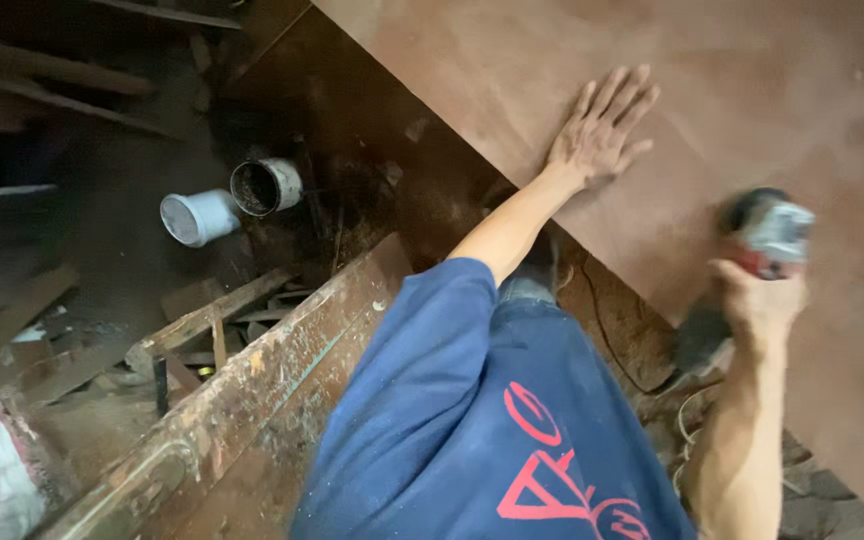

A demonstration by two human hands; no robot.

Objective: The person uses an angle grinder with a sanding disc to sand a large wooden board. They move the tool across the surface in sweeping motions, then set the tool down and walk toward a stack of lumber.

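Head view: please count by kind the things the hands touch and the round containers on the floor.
Plywood board under left hand: 1
Power sander, blurred, in right hand: 1
Round containers: 2, one white, one dark inside
Total: 4

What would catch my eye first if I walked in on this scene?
The big brown board filling the upper right, with the left hand pressed flat on it, fingers spread. At the right edge, the right hand grips a blurred power tool against the board. Off to the left, two buckets lie tipped on the dark floor among scrap planks.
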